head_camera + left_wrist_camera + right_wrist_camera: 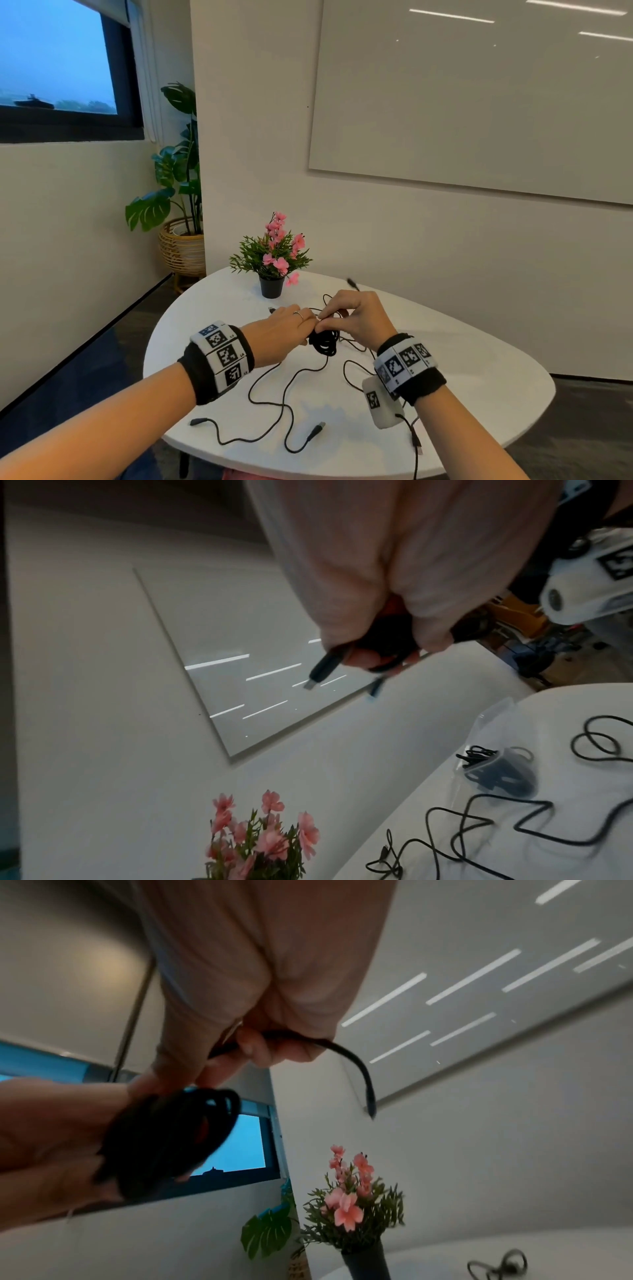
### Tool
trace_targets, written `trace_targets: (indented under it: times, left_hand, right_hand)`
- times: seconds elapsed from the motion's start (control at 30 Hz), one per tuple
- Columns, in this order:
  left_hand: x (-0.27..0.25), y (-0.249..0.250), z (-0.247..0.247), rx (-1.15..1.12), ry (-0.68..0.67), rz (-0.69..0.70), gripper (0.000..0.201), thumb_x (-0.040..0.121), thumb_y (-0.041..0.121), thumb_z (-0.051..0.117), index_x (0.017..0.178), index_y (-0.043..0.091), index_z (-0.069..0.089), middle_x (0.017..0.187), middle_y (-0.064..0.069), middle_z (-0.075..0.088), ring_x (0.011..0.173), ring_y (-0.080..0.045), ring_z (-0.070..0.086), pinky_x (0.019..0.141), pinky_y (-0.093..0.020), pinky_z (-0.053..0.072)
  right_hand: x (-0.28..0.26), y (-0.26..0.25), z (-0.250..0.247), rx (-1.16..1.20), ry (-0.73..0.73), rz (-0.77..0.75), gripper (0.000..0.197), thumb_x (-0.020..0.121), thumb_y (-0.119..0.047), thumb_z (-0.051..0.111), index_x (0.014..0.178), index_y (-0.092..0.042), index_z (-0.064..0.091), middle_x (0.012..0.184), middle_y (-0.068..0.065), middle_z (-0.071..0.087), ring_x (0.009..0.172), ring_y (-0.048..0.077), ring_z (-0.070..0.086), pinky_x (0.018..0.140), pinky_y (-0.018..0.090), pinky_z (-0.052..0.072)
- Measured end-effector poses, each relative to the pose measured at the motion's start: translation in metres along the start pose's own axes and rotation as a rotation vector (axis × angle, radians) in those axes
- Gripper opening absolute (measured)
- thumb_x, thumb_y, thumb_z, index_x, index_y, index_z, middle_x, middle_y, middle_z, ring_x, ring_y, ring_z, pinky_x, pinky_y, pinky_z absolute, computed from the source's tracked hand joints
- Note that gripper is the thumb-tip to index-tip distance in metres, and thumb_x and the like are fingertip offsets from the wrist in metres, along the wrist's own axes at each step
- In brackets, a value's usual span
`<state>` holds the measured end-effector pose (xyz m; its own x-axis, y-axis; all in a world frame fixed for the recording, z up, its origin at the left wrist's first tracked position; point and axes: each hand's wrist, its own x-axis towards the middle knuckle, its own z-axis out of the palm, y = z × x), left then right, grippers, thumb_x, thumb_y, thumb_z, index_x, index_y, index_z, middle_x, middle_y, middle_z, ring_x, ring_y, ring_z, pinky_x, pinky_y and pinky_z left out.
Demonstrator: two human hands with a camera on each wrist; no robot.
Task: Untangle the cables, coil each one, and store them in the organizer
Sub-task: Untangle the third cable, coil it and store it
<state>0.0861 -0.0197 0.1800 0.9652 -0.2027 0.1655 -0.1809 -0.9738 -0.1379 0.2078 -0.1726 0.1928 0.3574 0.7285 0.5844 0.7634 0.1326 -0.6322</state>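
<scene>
Both of our hands meet above the middle of the white table (462,370), working on one black coiled cable (323,341). Our left hand (281,329) has its fingers curled round the bundle of loops, holding it just off the tabletop; in the left wrist view a USB plug (316,673) on one end sticks out from under the fingers. Our right hand (356,317) pinches the cable's free end between thumb and fingertips just beside the coil, and in the right wrist view that tail (359,1069) arcs out past the thumb and hangs down.

Several loose black cables (274,404) lie tangled on the near part of the table, with connectors resting at the front edge (317,430). A clear plastic pouch (493,753) lies on the table farther along, seen only from the left wrist, with a dark coiled bundle (507,777) inside it; we cannot tell what exactly that bundle is.

A small black pot of pink flowers (272,260) stands at the far edge of the table, well apart from our hands. A whiteboard (479,102) hangs on the wall behind, and a large leafy plant in a woven basket (181,246) stands on the floor under the window (58,61).
</scene>
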Motion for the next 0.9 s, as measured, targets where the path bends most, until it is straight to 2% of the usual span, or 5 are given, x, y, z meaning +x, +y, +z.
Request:
trace_targets:
  times: [0.37, 0.47, 0.6, 0.73, 0.9]
  left_hand:
    - [0.004, -0.005, 0.013, -0.444, 0.562, -0.079, 0.044, 0.089, 0.032, 0.037, 0.119, 0.006, 0.054, 0.112, -0.013, 0.062, 0.102, -0.011, 0.048, 0.094, -0.019, 0.035]
    - [0.012, -0.016, 0.019, -0.347, 0.685, -0.14, 0.03, 0.086, 0.024, 0.055, 0.112, 0.009, 0.055, 0.1, -0.014, 0.067, 0.091, -0.017, 0.057, 0.082, -0.025, 0.048]
    - [0.012, -0.033, 0.034, -0.073, 0.514, -0.133, 0.042, 0.063, 0.014, 0.085, 0.099, 0.008, 0.063, 0.089, -0.007, 0.068, 0.07, -0.021, 0.064, 0.061, -0.025, 0.057]
    - [0.005, -0.031, 0.049, -0.005, 0.349, -0.006, 0.051, 0.051, 0.015, 0.09, 0.096, 0.021, 0.066, 0.087, 0.007, 0.067, 0.071, -0.008, 0.063, 0.061, -0.017, 0.053]
    - [0.004, -0.013, 0.04, -0.092, 0.331, 0.192, 0.042, 0.063, 0.018, 0.084, 0.102, 0.016, 0.067, 0.095, 0.002, 0.069, 0.082, -0.009, 0.058, 0.07, -0.017, 0.049]
  right_hand:
    - [-0.021, 0.028, 0.034, 0.047, 0.073, 0.334, 0.023, 0.092, -0.001, 0.051, 0.084, -0.007, 0.071, 0.062, -0.01, 0.06, 0.055, -0.001, 0.05, 0.064, 0.022, 0.04]
    - [-0.035, 0.02, 0.052, -0.216, -0.155, 0.333, 0.036, 0.099, -0.011, 0.037, 0.129, -0.026, 0.048, 0.072, -0.003, 0.056, 0.059, 0.004, 0.048, 0.064, 0.02, 0.042]
    - [-0.041, 0.006, 0.057, -0.554, -0.288, 0.263, 0.027, 0.1, -0.015, 0.034, 0.118, -0.014, 0.053, 0.101, 0.007, 0.065, 0.091, 0.026, 0.06, 0.077, 0.034, 0.041]
    - [-0.026, -0.014, 0.031, -0.851, -0.196, -0.076, 0.021, 0.094, -0.027, 0.048, 0.089, -0.019, 0.067, 0.084, 0.002, 0.064, 0.08, 0.026, 0.058, 0.066, 0.034, 0.027]
    - [-0.005, -0.014, 0.004, -0.493, -0.222, -0.085, 0.012, 0.083, -0.024, 0.067, 0.088, -0.017, 0.075, 0.08, 0.004, 0.066, 0.074, 0.011, 0.055, 0.068, 0.022, 0.038]
